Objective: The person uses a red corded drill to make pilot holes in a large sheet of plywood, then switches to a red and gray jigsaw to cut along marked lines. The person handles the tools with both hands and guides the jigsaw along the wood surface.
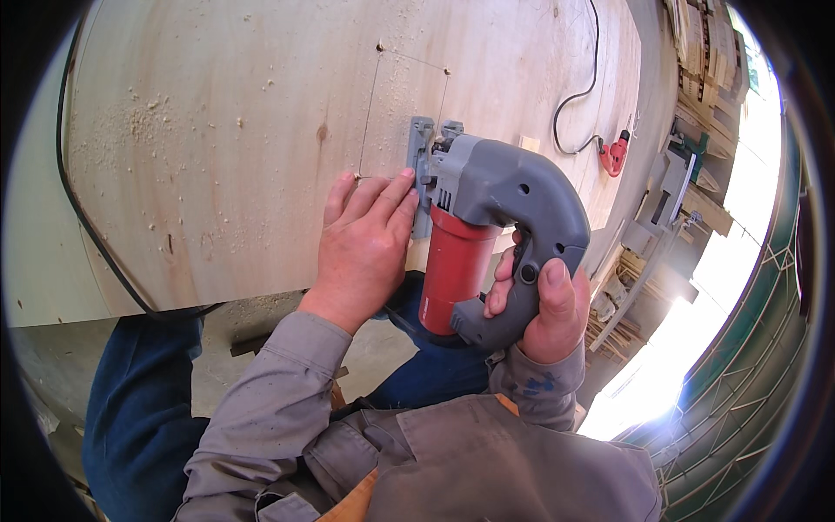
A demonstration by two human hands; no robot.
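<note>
A red and grey jigsaw [465, 261] stands on a pale wooden panel [270, 130], its grey base plate [419, 139] against the wood. My right hand [552, 317] is wrapped round its grey rear handle. Flat on the panel beside the tool lies my left hand [365, 230], fingers stretched out and the fingertips touching the base plate's left edge. Thin drawn lines run ahead of the jigsaw, with small drilled holes [379, 48] at their corners. The blade cannot be made out behind the tool's body.
Sawdust [143, 122] is scattered over the panel's left part. A red corded power drill [615, 155] lies near the right edge. A black cord [63, 148] runs along the left side. Stacked timber [704, 61] and a metal-framed machine [670, 187] stand beyond the panel at right.
</note>
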